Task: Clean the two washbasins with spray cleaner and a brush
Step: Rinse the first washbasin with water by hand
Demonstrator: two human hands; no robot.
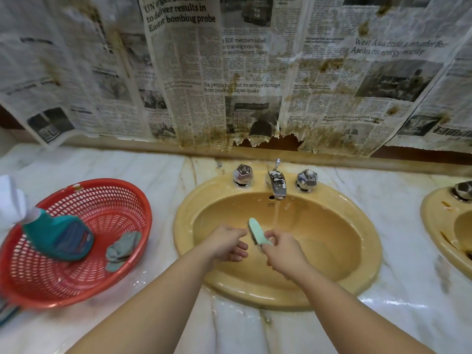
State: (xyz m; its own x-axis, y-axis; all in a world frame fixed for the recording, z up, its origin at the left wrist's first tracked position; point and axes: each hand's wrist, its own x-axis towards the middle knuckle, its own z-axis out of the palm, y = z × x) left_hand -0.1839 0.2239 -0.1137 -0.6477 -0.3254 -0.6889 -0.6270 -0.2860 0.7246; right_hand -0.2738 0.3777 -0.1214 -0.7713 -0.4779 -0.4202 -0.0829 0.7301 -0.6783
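- A white marble countertop [398, 241] with grey veins runs across the view, wet and glossy near its front edge, and stained brown where it meets the wall.
- Sheets of newspaper [242, 67] cover the wall behind it; they carry brown blotches, and the lower edge is torn above the tap.
- A yellow oval washbasin [352, 226] is set into the counter at the middle. Its chrome faucet [278, 183], flecked with foam, sits between two faceted chrome knobs [243, 175], and a thin stream of water falls from the spout into the bowl.
- The person's right hand [283, 251] is over the bowl, its fingers and thumb curled round the lower end of a pale green scrubbing brush [256, 231]. The brush stands tilted, bristles facing left, just beside the stream of water.
- The left hand [227, 242] is loosely curled next to the brush, fingertips at or very near the bristles; whether it pinches them or only touches cannot be told.
- Both forearms are bare and reach in from the lower edge.
- A second yellow washbasin [434, 223] shows in part at the right edge, with one chrome knob of its own.
- A red plastic basket [107, 282] with a perforated wall sits on the counter to the left, well apart from the hands.
- In the basket lies a teal spray cleaner bottle [58, 238] on its side, its white trigger head sticking out past the rim.
- Beside the bottle, also in the basket, lies a crumpled grey cloth [122, 247].
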